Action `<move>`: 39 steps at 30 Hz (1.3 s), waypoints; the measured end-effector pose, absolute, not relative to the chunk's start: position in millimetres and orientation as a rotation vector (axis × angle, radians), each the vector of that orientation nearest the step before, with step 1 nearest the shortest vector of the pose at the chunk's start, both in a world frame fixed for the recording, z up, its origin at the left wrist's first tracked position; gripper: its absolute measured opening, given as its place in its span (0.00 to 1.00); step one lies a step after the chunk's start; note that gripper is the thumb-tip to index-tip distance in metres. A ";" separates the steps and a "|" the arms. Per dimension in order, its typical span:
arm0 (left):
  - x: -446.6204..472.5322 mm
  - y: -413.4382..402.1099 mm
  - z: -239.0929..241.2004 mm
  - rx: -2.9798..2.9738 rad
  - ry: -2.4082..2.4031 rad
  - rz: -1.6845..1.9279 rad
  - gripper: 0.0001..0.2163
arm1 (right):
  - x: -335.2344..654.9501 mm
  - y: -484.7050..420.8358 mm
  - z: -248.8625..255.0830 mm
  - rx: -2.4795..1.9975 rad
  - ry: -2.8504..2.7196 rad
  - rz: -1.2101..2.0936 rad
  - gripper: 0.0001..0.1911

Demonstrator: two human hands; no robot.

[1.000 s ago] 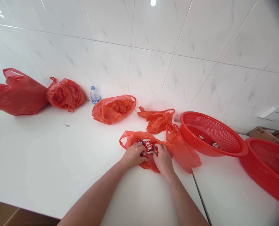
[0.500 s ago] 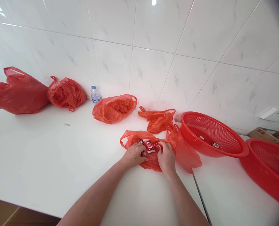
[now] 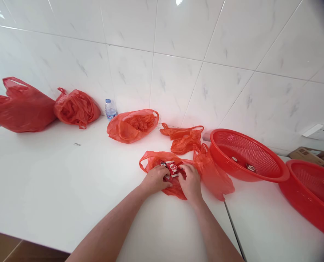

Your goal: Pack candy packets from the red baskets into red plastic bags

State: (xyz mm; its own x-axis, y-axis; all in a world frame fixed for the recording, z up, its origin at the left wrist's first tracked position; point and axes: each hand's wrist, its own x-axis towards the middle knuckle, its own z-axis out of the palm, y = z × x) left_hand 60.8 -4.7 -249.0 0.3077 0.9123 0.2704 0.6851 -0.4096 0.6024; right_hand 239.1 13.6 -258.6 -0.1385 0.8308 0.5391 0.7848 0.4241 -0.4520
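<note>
Both bare hands are inside the mouth of an open red plastic bag (image 3: 157, 156), just below the centre of the frame. A red-and-white printed packet (image 3: 173, 168) lies face up in that bag, between the two hands. The left hand (image 3: 158, 179) has curled fingers with a narrow gap to the thumb, where small wrapped pieces (image 3: 167, 178) show; whether they are gripped I cannot tell. The right hand (image 3: 190, 181) bends its fingers close to its thumb beside the packet; what they hold, if anything, is hidden. A standing red bag (image 3: 215, 178) is just right of the right hand, and a crumpled red bag (image 3: 182, 145) is behind the open one. At the right of the frame, a red plastic colander (image 3: 227, 166) with two small items inside sits on the white desk (image 3: 42, 189). A water bottle (image 3: 111, 112) stands upright at upper left.
</note>
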 end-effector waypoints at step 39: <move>58.1 4.2 -255.6 1.434 1.248 1.348 0.12 | 223.2 -7.9 -244.3 -1.063 -1.966 0.437 0.23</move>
State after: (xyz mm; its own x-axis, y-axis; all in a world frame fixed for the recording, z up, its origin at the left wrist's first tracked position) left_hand 58.1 4.2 -255.6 -0.0494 0.9758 0.2131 0.1373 -0.2047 0.9691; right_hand 223.2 -7.9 -244.3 -0.2896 0.8105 0.5092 0.5184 0.5800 -0.6284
